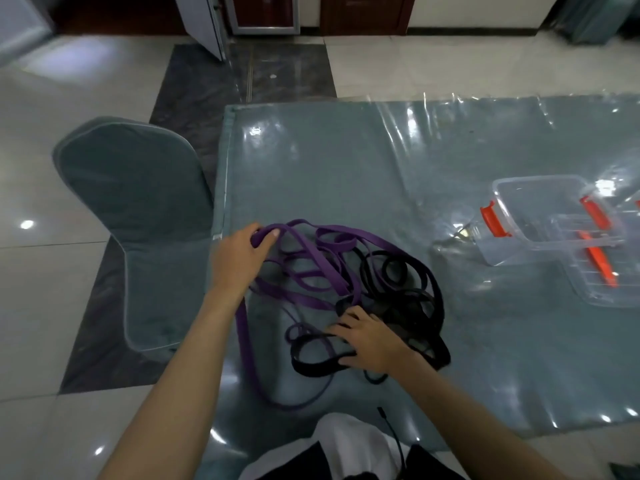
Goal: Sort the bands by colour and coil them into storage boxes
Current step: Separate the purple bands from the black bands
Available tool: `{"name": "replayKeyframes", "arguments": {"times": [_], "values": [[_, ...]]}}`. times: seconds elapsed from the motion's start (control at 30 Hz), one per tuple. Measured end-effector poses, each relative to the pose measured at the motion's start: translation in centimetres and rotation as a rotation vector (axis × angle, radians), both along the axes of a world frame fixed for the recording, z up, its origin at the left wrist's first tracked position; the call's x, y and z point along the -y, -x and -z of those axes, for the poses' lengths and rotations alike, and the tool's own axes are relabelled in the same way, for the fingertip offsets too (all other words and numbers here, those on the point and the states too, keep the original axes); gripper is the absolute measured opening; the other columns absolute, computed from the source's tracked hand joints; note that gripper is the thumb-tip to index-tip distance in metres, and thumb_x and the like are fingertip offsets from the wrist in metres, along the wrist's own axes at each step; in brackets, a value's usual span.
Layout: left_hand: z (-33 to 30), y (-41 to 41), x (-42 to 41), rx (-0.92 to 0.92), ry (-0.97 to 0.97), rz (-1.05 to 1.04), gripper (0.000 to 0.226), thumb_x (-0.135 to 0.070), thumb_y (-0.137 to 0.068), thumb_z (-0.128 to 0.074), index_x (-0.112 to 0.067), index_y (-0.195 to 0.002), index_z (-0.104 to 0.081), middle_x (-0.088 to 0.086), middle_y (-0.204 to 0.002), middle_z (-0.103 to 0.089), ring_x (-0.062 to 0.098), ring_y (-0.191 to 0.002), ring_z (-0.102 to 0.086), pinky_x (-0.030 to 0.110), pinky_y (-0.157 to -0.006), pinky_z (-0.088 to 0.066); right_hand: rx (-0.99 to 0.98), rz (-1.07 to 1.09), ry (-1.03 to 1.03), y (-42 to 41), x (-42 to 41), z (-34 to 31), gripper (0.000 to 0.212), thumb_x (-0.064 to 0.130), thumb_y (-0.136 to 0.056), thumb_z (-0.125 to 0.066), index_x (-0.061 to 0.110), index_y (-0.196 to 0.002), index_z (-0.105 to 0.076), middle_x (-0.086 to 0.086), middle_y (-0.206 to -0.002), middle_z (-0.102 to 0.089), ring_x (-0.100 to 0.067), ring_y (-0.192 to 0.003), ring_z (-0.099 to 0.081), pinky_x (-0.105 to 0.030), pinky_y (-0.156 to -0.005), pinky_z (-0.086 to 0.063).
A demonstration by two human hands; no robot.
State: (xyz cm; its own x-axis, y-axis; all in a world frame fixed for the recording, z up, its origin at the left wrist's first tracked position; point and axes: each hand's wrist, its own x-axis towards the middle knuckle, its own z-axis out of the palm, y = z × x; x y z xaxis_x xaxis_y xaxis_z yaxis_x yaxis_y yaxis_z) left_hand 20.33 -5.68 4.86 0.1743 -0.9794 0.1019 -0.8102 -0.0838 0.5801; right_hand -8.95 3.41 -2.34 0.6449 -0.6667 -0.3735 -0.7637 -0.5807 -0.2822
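Note:
A tangle of purple band (311,265) and black band (408,292) lies on the table near its left front. My left hand (239,254) grips a loop of the purple band at the pile's far left, thumb over the strap. My right hand (367,337) rests on the black band at the pile's near side, its fingers curled into the black loops. Two clear storage boxes (540,216) with orange latches stand open to the right, one overlapping the other, and hold no bands.
The table (346,161) has a grey-green cloth under shiny clear plastic. A chair (138,202) with a matching cover stands at the table's left edge. A thin black cable (391,431) hangs in front of my body. Tiled floor surrounds the table.

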Motion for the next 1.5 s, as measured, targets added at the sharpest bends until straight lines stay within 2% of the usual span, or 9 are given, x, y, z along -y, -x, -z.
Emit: {"name": "replayKeyframes", "arguments": {"times": [0.27, 0.5, 0.63, 0.73, 0.87, 1.1, 1.27, 1.37, 1.5], "values": [[-3.1, -4.6, -2.7, 0.066, 0.052, -0.187, 0.055, -0.065, -0.093, -0.065, -0.012, -0.078, -0.067, 0.009, -0.071, -0.066, 0.036, -0.075, -0.065, 0.039, -0.062, -0.048, -0.047, 0.061, 0.091, 0.9, -1.4, 0.8, 0.033, 0.021, -0.096, -0.052, 0.022, -0.120, -0.075, 0.000, -0.133, -0.061, -0.025, -0.121, -0.055, -0.040, -0.099, -0.048], [-5.9, -4.4, -4.9, -0.346, -0.050, -0.218, 0.064, -0.064, -0.093, -0.064, -0.011, -0.065, -0.044, 0.003, -0.054, -0.053, 0.025, -0.055, -0.065, 0.033, -0.046, -0.053, 0.269, 0.297, 0.201, 1.2, -1.5, -0.4, 0.016, 0.020, -0.099, -0.062, 0.018, -0.109, -0.073, -0.001, -0.093, -0.072, -0.025, -0.089, -0.067, -0.039, -0.073, -0.054], [-8.4, -2.8, -5.3, -0.397, 0.019, -0.093, 0.060, -0.060, -0.093, -0.068, -0.006, -0.071, -0.056, 0.012, -0.062, -0.054, 0.026, -0.053, -0.053, 0.018, -0.046, -0.043, 0.541, 0.554, 0.125, -1.7, 1.2, -2.1, 0.058, 0.031, -0.099, -0.071, 0.024, -0.151, -0.046, 0.004, -0.137, -0.057, -0.012, -0.122, -0.051, -0.030, -0.100, -0.046], [-10.6, -1.5, -5.3, -0.380, 0.044, 0.014, 0.051, -0.061, -0.094, -0.067, -0.012, -0.082, -0.073, 0.008, -0.074, -0.070, 0.014, -0.055, -0.053, 0.028, -0.058, -0.042, 0.616, 0.582, 0.040, -4.5, 4.0, -3.8, 0.075, 0.035, -0.093, -0.079, 0.021, -0.157, -0.042, 0.002, -0.155, -0.049, -0.016, -0.140, -0.042, -0.037, -0.117, -0.037], [-12.4, -0.9, -4.9, -0.386, 0.084, 0.045, 0.059, -0.061, -0.092, -0.069, -0.005, -0.077, -0.062, 0.009, -0.063, -0.054, 0.009, -0.053, -0.041, 0.030, -0.056, -0.034, 0.618, 0.542, 0.012, -6.4, 6.5, -4.7, 0.025, 0.028, -0.097, -0.074, 0.012, -0.117, -0.071, -0.002, -0.112, -0.075, -0.025, -0.109, -0.069, -0.039, -0.092, -0.054], [-10.9, -2.8, -2.7, -0.512, -0.056, 0.015, 0.037, -0.050, -0.097, -0.060, -0.018, -0.079, -0.054, -0.009, -0.064, -0.054, 0.002, -0.052, -0.048, 0.029, -0.058, -0.038, 1.078, 0.760, -0.270, -6.1, 10.2, -9.4, 0.005, 0.018, -0.103, -0.067, 0.017, -0.106, -0.071, -0.007, -0.090, -0.081, -0.027, -0.088, -0.078, -0.056, -0.081, -0.064], [-7.6, 0.3, -1.5, -0.512, -0.210, 0.091, 0.023, -0.039, -0.109, -0.048, -0.030, -0.094, -0.063, -0.010, -0.075, -0.064, -0.006, -0.050, -0.056, 0.024, -0.059, -0.043, 1.272, 0.724, -0.372, -7.1, 12.0, -15.2, 0.012, 0.020, -0.097, -0.073, 0.026, -0.106, -0.077, -0.010, -0.094, -0.080, -0.021, -0.078, -0.078, -0.033, -0.059, -0.063], [-6.8, 2.2, -1.8, -0.594, -0.253, 0.146, 0.025, -0.048, -0.111, -0.040, -0.043, -0.113, -0.064, -0.020, -0.098, -0.069, -0.015, -0.063, -0.062, 0.014, -0.063, -0.044, 1.247, 0.727, -0.365, -7.9, 12.7, -16.2, 0.013, 0.016, -0.095, -0.077, 0.014, -0.108, -0.077, -0.011, -0.098, -0.075, -0.023, -0.078, -0.078, -0.037, -0.062, -0.065], [-6.1, 4.1, -1.5, -0.885, -0.249, 0.045, 0.033, -0.047, -0.111, -0.041, -0.031, -0.112, -0.069, -0.006, -0.102, -0.076, 0.002, -0.058, -0.062, 0.022, -0.057, -0.047, 1.198, 0.810, -0.296, -8.4, 12.6, -15.5, 0.007, 0.013, -0.094, -0.078, 0.013, -0.101, -0.076, -0.012, -0.100, -0.072, -0.023, -0.084, -0.078, -0.038, -0.065, -0.066]]}}
